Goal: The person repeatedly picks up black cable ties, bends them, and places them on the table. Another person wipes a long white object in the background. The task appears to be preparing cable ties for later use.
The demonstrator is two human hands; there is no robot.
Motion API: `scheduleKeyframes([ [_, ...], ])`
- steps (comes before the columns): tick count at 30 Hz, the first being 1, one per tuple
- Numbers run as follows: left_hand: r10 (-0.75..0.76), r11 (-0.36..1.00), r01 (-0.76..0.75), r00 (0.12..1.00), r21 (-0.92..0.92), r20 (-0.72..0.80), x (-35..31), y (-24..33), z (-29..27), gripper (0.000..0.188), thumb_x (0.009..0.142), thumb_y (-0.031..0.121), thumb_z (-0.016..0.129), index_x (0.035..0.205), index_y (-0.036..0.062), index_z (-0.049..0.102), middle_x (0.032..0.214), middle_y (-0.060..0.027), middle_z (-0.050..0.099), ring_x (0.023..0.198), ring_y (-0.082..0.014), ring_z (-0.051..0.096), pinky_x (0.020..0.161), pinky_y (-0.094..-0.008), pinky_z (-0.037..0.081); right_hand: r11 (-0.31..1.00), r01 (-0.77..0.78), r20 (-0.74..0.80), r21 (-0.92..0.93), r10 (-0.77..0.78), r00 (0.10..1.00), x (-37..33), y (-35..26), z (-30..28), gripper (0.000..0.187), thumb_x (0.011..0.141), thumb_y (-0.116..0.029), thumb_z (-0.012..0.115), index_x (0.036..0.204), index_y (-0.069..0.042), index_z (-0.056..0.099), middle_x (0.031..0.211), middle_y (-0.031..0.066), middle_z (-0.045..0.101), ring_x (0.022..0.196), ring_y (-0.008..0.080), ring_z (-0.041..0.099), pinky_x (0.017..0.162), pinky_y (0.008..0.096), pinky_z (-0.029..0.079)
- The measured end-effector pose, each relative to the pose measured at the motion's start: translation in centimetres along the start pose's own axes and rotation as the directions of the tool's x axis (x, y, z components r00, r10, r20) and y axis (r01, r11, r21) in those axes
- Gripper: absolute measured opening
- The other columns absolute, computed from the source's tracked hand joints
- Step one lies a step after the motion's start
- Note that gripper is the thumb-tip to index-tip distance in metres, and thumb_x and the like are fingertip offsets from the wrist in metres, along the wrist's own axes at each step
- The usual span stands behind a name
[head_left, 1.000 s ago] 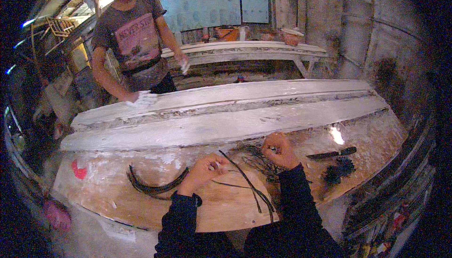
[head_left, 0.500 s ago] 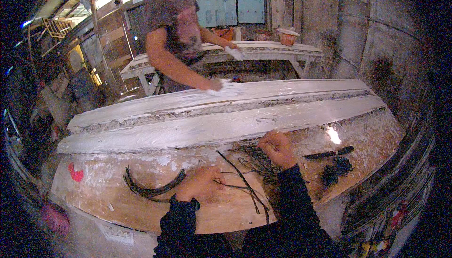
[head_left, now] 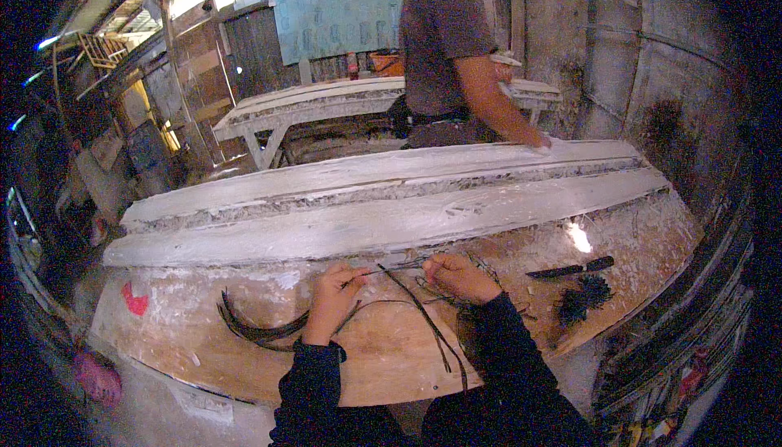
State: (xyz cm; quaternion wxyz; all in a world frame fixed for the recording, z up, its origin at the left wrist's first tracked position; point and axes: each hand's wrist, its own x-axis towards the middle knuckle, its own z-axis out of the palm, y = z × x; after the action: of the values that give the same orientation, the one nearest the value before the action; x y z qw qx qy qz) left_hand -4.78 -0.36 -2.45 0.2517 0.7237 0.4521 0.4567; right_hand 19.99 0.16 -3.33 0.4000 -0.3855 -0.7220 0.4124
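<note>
My left hand (head_left: pixel 331 300) pinches the end of a thin dark strip (head_left: pixel 391 267). The same strip runs across to my right hand (head_left: pixel 461 277), whose fingers are closed on it over a loose tangle of dark strips (head_left: pixel 487 266). A few longer dark strips (head_left: pixel 425 317) lie crossed on the wooden board between my forearms. Beside my left wrist rests a curved bundle of dark strips (head_left: pixel 259 331). To the right of my right hand are a dark-handled knife (head_left: pixel 577 267) and a bunched dark clump (head_left: pixel 583 298).
The wooden board (head_left: pixel 220 365) borders a long white-coated form (head_left: pixel 366 224). Across it a co-worker (head_left: pixel 452 56) leans with one hand on the white surface. A red scrap (head_left: pixel 134 299) lies at the left. Behind stands a whitened bench (head_left: pixel 326 103) with an orange container (head_left: pixel 386 64).
My left hand has risen away from the board and moved left and up, now holding a strip taut toward my right hand. My right hand shifted slightly down. The co-worker moved right.
</note>
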Motion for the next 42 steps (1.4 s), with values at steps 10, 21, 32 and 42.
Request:
scheduleKeyframes([
  [10,0.031,0.999,-0.023,0.982,0.041,-0.187,0.7,-1.3,-0.5,0.018,0.078,0.015,0.061,0.093,0.0053,0.065,0.071,-0.0087,0.056,0.066,-0.017,0.052,0.06,-0.026,0.041,0.854,-0.056,-0.254,0.517,0.215,0.943,-0.4,-1.9,-1.8,0.031,0.088,-0.039,0.045,0.069,-0.014,0.041,0.055,-0.0043,0.037,0.047,0.008,0.035,0.05,0.0229,0.035],
  [21,0.061,0.985,-0.029,0.98,0.17,-0.188,0.7,-2.1,-0.5,0.015,0.078,0.013,0.06,0.089,0.0041,0.065,0.073,-0.0096,0.059,0.065,-0.0196,0.055,0.06,-0.0274,0.043,0.476,0.293,-0.319,0.829,-0.028,0.947,-1.1,-3.5,-3.1,0.019,0.081,-0.025,0.06,0.09,-0.011,0.05,0.065,-0.0034,0.048,0.056,0.0081,0.046,0.055,0.0209,0.042],
  [32,-0.166,0.973,0.16,0.986,-0.168,-0.021,0.2,-2.0,0.8,0.017,0.078,0.01,0.06,0.09,-0.0013,0.062,0.079,-0.0079,0.065,0.074,-0.0134,0.06,0.065,-0.026,0.047,0.588,0.314,-0.351,0.745,-0.054,0.935,-1.1,-2.7,-2.6,0.023,0.079,-0.018,0.063,0.097,-0.008,0.054,0.075,-0.0015,0.054,0.067,0.0111,0.053,0.063,0.024,0.044],
  [42,-0.281,0.769,0.381,0.923,-0.514,0.263,-0.6,1.8,2.5,0.017,0.082,0.018,0.059,0.08,0.0013,0.061,0.074,-0.0014,0.06,0.069,-0.0071,0.054,0.062,-0.0193,0.041,0.931,-0.044,-0.028,0.362,0.058,0.998,0.2,-3.1,2.9,0.009,0.078,-0.012,0.063,0.079,-0.005,0.058,0.075,-0.0019,0.058,0.072,0.0063,0.052,0.067,0.0209,0.041],
])
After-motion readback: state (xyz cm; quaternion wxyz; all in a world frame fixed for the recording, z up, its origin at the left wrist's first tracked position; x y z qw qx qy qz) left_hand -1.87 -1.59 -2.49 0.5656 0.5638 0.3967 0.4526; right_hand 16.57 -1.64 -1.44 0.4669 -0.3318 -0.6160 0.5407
